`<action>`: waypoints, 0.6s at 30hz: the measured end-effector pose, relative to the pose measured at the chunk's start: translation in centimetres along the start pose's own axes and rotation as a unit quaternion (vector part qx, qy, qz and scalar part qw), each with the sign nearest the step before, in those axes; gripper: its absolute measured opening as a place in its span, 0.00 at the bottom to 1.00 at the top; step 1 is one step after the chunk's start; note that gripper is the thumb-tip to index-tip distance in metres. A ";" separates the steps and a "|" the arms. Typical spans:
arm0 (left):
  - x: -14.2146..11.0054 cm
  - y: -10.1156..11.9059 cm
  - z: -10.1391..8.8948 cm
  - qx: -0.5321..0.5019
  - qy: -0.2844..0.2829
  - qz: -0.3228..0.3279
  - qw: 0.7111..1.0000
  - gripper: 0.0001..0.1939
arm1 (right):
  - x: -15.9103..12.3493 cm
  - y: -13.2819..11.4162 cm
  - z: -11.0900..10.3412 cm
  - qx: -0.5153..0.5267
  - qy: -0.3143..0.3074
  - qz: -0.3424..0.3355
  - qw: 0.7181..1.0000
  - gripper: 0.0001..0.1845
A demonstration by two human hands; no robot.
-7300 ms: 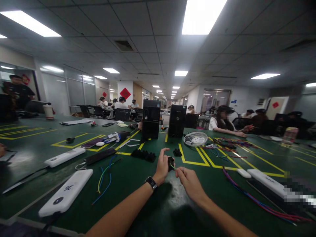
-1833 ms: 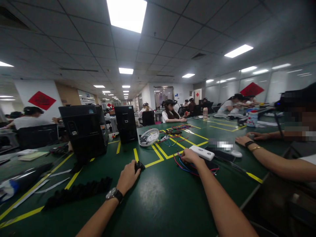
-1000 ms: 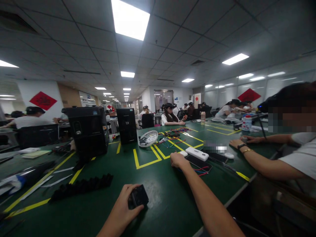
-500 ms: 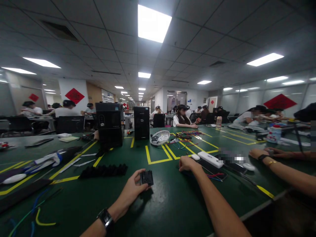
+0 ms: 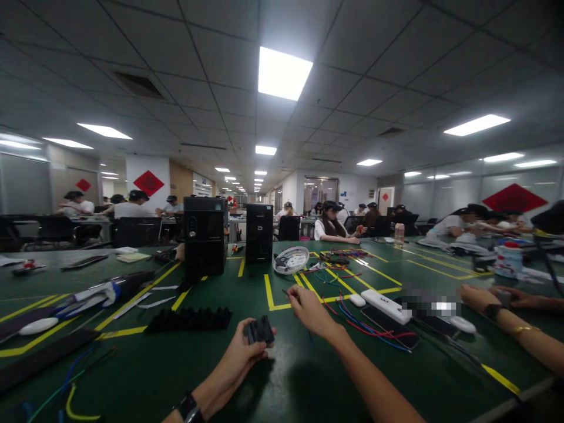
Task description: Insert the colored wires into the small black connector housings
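My left hand [image 5: 233, 352] grips a small black boxy part [image 5: 261, 331] between thumb and fingers, held above the green table. To its right and a little farther away, my right hand [image 5: 309, 306] is closed in a pinch on a thin wire [image 5: 286, 291]. The wire's short dark end sticks out to the left of the fingertips, apart from the black part. Red and blue wires [image 5: 374, 329] lie on the table just right of my right hand, partly over a dark phone-like slab.
A white power strip [image 5: 385, 306] lies at right, near a co-worker's hands [image 5: 478, 299]. Black foam [image 5: 189, 320] lies at left. Farther back stand two black computer cases [image 5: 205, 235] and a white basket [image 5: 291, 260], with bundled wires [image 5: 346, 257] beside it.
My right hand has lifted from beside the power strip and moved left toward the black part, now pinching a wire. The black part has tilted in my left hand. The view has tipped upward.
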State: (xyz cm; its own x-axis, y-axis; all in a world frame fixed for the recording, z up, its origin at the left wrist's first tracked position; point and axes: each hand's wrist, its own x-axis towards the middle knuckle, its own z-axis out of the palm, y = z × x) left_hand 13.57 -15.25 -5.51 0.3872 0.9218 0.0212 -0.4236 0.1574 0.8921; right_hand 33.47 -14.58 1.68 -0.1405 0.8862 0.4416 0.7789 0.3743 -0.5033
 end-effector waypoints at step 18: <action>1.7 0.0 -1.0 -0.132 -0.011 0.053 0.990 0.29 | -1.6 -2.4 6.7 0.434 -0.137 0.045 0.889 0.22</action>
State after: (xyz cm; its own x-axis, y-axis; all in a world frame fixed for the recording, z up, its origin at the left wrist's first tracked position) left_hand 13.39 -13.27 -5.89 0.3446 0.9310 0.1207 -0.6611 0.1494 0.7353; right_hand 27.74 -15.04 -2.84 -0.3374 0.9121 0.2328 0.0460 0.2630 -0.9637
